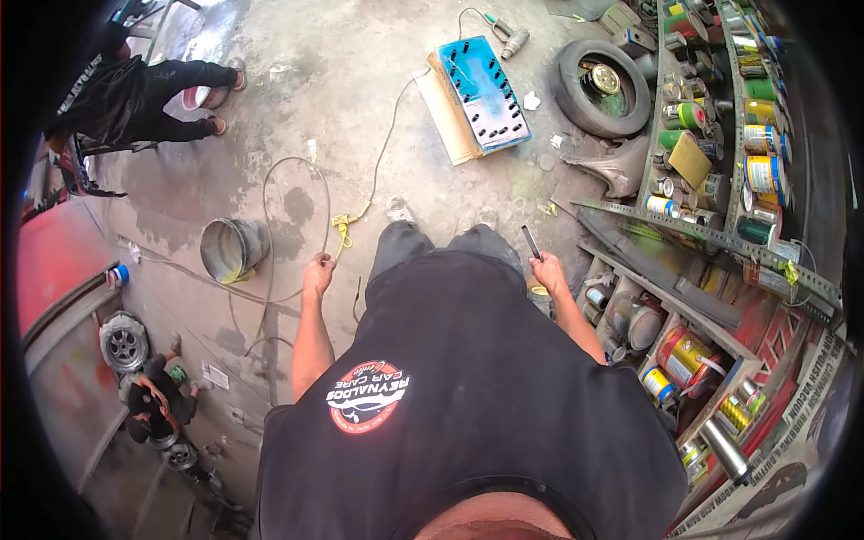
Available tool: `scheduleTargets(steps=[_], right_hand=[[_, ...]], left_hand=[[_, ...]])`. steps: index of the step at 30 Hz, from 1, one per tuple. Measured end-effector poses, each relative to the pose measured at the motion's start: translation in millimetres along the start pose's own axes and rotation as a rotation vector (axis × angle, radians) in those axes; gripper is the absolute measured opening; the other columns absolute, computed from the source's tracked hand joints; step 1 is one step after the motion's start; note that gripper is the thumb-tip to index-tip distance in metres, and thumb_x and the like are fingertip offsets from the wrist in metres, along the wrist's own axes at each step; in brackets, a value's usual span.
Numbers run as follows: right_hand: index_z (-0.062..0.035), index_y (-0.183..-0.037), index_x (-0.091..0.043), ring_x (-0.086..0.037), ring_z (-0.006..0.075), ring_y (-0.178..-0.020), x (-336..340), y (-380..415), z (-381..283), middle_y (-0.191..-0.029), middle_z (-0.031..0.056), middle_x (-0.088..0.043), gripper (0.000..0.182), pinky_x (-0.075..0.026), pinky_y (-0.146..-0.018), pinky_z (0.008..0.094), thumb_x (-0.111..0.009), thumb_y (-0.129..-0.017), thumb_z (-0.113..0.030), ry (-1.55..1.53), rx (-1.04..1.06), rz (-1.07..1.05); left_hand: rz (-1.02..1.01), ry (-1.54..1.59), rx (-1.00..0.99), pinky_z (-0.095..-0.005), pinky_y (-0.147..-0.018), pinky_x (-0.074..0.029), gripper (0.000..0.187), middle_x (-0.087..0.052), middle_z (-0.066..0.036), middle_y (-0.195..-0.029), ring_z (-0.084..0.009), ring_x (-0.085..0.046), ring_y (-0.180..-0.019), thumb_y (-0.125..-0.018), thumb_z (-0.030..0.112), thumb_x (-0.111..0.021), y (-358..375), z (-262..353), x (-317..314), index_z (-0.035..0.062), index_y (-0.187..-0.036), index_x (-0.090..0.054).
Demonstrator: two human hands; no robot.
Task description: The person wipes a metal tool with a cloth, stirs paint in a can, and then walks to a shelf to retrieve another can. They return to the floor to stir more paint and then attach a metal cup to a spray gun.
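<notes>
My left hand (318, 273) is held low at my left side, its fingers closed. Whatever is in them is too small to make out. Just beyond it in view is a yellow cord end (344, 236) with a yellow plug block (342, 220), joined to a long grey cord. At my right side, my right hand (547, 272) grips a slim dark object (530, 241), narrow and straight, possibly seen edge-on. Ahead on the floor, a blue and white panel (486, 94) studded with several small black pieces rests on cardboard (446, 108). A heat-gun-like tool (515, 42) lies beyond it.
A bucket (232, 249) stands left, near the looping cord. On the right are a tyre (562, 85) and shelves (702, 236) crowded with paint cans. One person (135, 99) stands upper left; another (160, 396) is low by wheels (124, 344) at lower left.
</notes>
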State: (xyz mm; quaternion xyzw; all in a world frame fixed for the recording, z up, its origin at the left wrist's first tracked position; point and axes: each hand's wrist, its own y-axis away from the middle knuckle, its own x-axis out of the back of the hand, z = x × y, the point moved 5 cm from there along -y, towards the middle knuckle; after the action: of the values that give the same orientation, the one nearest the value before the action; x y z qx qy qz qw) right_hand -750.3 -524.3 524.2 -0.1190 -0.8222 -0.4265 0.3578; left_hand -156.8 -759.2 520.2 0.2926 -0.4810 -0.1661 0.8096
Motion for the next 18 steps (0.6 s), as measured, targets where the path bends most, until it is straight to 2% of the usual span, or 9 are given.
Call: scheduleTargets(steps=[5,7,9,11,12,15,18], right_hand=[[0.0002,-0.091,-0.067,-0.068,0.0333,-0.081,50.1,-20.1,34.6,-0.079,0.0188,-0.069,0.029,-0.051,-0.075,0.0428,-0.063,-0.086,-0.028,0.078,0.071,0.012],[0.0009,-0.094,-0.067,-0.068,0.037,-0.087,71.4,-28.5,52.3,-0.084,0.0216,-0.069,0.031,-0.051,-0.078,0.0446,-0.063,-0.086,-0.029,0.08,0.082,0.025],[0.0012,-0.097,-0.066,-0.067,0.0399,-0.091,93.7,-37.1,74.3,-0.087,0.0236,-0.069,0.033,-0.05,-0.081,0.0457,-0.062,-0.086,-0.03,0.075,0.066,0.032],[0.0013,-0.099,-0.066,-0.066,0.0403,-0.093,114.5,-39.1,93.9,-0.091,0.0247,-0.069,0.033,-0.05,-0.084,0.0458,-0.063,-0.086,-0.03,0.103,0.014,0.045],[0.0012,-0.099,-0.066,-0.066,0.0405,-0.094,120.0,-44.3,113.3,-0.092,0.0251,-0.069,0.033,-0.05,-0.084,0.0459,-0.063,-0.087,-0.03,0.095,-0.005,0.065],[0.0009,-0.097,-0.066,-0.067,0.0388,-0.092,138.7,-51.2,152.0,-0.091,0.0243,-0.068,0.033,-0.05,-0.082,0.0449,-0.063,-0.087,-0.03,0.055,-0.003,0.101],[0.0012,-0.093,-0.066,-0.067,0.0363,-0.086,144.8,-45.4,179.4,-0.086,0.0215,-0.069,0.03,-0.05,-0.078,0.0438,-0.063,-0.086,-0.028,-0.008,-0.03,0.081]], left_hand=[[0.012,0.019,0.065,-0.0412,-0.084,-0.053,0.039,-0.071,-0.022,-0.098,-0.0326,-0.07,-0.094,-0.084,0.03,-0.069,38.9,28.1,-40.2,0.0044,-0.113,-0.068],[-0.011,-0.041,0.043,-0.0409,-0.084,-0.053,0.038,-0.071,-0.022,-0.098,-0.0322,-0.07,-0.093,-0.085,0.031,-0.069,55.8,44.0,-70.9,0.0046,-0.112,-0.068],[-0.034,0.061,0.028,-0.0408,-0.082,-0.054,0.037,-0.072,-0.021,-0.096,-0.0322,-0.07,-0.091,-0.085,0.032,-0.068,73.8,56.1,-116.2,0.0041,-0.109,-0.069],[-0.065,0.071,-0.006,-0.0407,-0.081,-0.054,0.037,-0.072,-0.021,-0.097,-0.0316,-0.07,-0.092,-0.086,0.033,-0.067,97.0,82.1,-153.3,0.0033,-0.108,-0.07],[-0.161,0.023,0.029,-0.0401,-0.083,-0.054,0.037,-0.072,-0.022,-0.099,-0.0322,-0.07,-0.094,-0.087,0.032,-0.066,123.6,126.1,-154.4,0.0026,-0.109,-0.069],[-0.132,0.023,-0.12,-0.0395,-0.084,-0.053,0.037,-0.072,-0.021,-0.098,-0.0331,-0.07,-0.093,-0.087,0.031,-0.065,127.0,117.3,-213.9,0.0022,-0.11,-0.069],[-0.163,0.051,-0.089,-0.0397,-0.084,-0.053,0.037,-0.072,-0.021,-0.098,-0.033,-0.07,-0.094,-0.087,0.03,-0.065,144.7,149.2,-198.4,0.0025,-0.112,-0.068]])
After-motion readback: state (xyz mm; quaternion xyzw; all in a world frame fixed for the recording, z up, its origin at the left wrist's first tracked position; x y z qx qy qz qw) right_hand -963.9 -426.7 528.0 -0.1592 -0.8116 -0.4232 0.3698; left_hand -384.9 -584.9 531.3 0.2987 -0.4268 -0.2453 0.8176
